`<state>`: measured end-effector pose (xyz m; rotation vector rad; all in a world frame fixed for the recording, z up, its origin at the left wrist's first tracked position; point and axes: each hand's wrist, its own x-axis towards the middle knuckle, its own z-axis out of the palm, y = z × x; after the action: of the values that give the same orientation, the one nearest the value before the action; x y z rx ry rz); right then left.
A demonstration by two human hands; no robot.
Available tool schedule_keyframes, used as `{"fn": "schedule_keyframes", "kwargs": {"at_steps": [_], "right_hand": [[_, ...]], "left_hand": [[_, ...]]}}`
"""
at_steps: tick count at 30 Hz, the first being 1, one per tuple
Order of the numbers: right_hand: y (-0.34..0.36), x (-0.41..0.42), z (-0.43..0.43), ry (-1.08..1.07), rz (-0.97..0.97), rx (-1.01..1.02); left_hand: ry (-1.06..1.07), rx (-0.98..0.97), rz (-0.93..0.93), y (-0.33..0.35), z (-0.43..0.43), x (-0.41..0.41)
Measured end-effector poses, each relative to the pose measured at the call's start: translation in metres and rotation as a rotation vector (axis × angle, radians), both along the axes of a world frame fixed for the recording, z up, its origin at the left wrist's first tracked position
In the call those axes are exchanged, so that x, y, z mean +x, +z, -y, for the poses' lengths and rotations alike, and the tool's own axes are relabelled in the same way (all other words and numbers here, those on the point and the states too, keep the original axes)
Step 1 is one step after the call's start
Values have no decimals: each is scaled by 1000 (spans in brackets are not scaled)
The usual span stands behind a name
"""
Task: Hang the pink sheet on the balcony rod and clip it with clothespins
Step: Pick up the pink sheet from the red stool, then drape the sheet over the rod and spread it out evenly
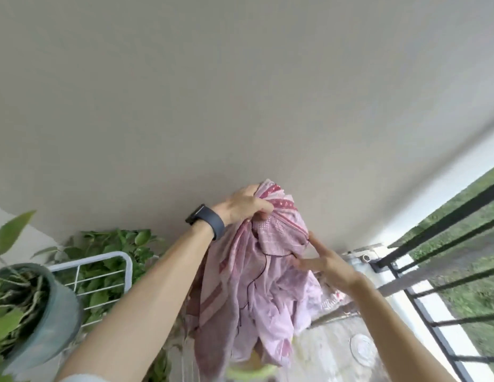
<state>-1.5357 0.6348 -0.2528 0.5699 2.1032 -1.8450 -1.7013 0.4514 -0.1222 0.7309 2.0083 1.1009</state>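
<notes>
The pink sheet (248, 288) hangs bunched in front of me, pale pink with darker red patterned bands. My left hand (244, 205), with a dark watch on its wrist, is clenched on the top of the bundle and holds it up against the beige wall. My right hand (327, 264) touches the right side of the bundle, fingers stretched and pinching a fold near the top. The lower folds dangle toward the floor. No hanging rod or clothespins can be made out.
A black balcony railing (438, 260) runs along the right, grass beyond it. A potted plant (39, 307) stands at the lower left, with leafy plants and a white wire rack (102, 271) behind it. A green basin rim (254, 372) shows below the sheet.
</notes>
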Motion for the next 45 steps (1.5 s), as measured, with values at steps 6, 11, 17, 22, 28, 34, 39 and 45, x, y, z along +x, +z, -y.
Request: {"fn": "schedule_keyframes", "kwargs": {"at_steps": [6, 11, 17, 22, 28, 34, 39, 45], "right_hand": [[107, 8, -27, -26, -203, 501], [142, -19, -46, -205, -243, 689], [258, -55, -78, -599, -487, 898], [346, -42, -98, -1091, -603, 1299], [380, -47, -115, -517, -462, 1118], [351, -38, -93, -16, -473, 450], [328, -26, -106, -187, -438, 922], [386, 3, -130, -594, -599, 1729]], "left_hand": [[-397, -162, -578, 120, -54, -2], [-309, -70, -1214, 209, -84, 19], [-46, 178, -1816, 275, -74, 11], [230, 184, -2059, 296, -49, -25], [385, 47, -1644, 292, -55, -23], [125, 263, -1858, 295, -95, 25], [31, 195, -1881, 283, -102, 26], [-65, 99, -969, 247, -102, 9]]}}
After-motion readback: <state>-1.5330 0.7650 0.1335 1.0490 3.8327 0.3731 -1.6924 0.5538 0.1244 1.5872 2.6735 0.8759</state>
